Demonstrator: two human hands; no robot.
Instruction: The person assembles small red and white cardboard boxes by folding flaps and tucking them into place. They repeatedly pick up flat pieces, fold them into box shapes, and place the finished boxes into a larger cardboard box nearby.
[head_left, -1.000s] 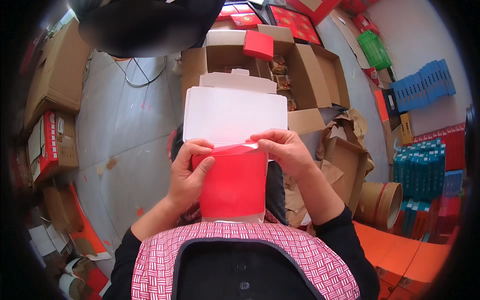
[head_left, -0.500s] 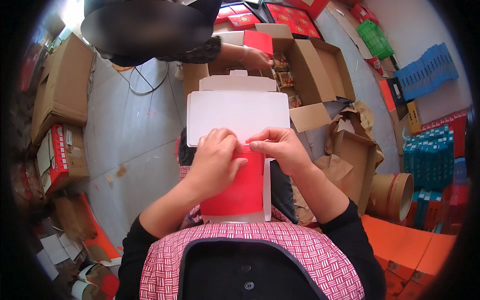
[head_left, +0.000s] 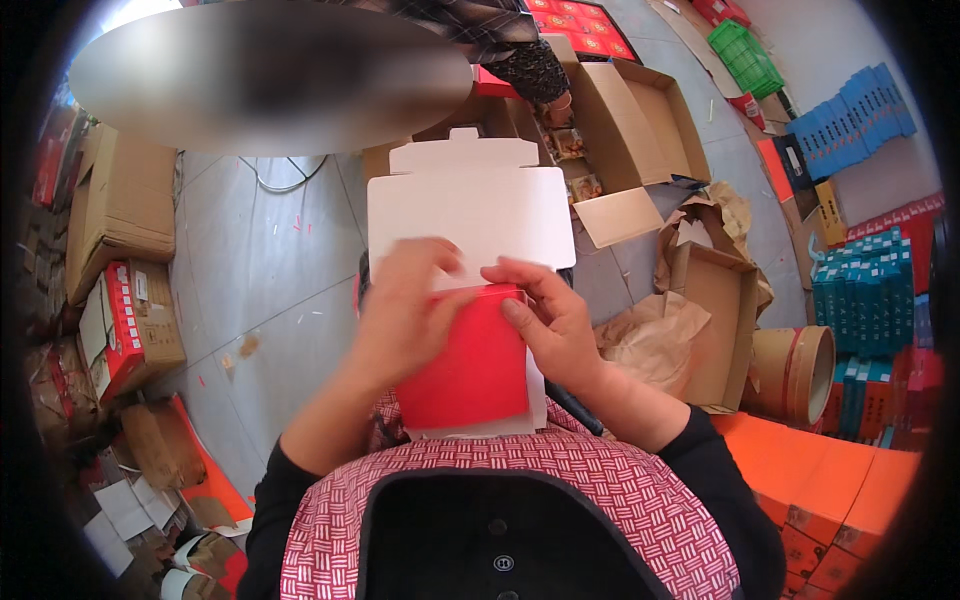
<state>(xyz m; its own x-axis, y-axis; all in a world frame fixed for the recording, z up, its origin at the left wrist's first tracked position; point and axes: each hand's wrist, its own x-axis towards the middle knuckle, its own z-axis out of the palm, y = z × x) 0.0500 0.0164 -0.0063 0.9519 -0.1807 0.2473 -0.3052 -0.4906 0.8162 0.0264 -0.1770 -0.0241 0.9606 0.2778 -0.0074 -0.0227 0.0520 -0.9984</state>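
A folding carton lies over my lap, its red panel (head_left: 470,375) near me and its white lid (head_left: 470,205) spread out beyond. A narrow tab sticks up at the lid's far edge. Near the seam between red and white, my right hand (head_left: 555,325) pinches the red panel's top edge, the thumb on the red face and the index finger bent over the edge. Smeared by motion, my left hand (head_left: 400,310) hovers over the left side of the seam, its thumb and fingers apart with nothing seen between them.
Across from me a co-worker's hand (head_left: 560,105) reaches into an open brown carton (head_left: 625,120) with small clear packs (head_left: 585,188). Crumpled brown paper (head_left: 655,340) and a cardboard drum (head_left: 790,370) stand right. Orange boxes (head_left: 800,465) lie near right; brown cartons (head_left: 125,215) line the left.
My left hand has lifted from the seam and shifted left. My right thumb has slid down onto the red face. The co-worker has leaned closer, their arm reaching farther right.
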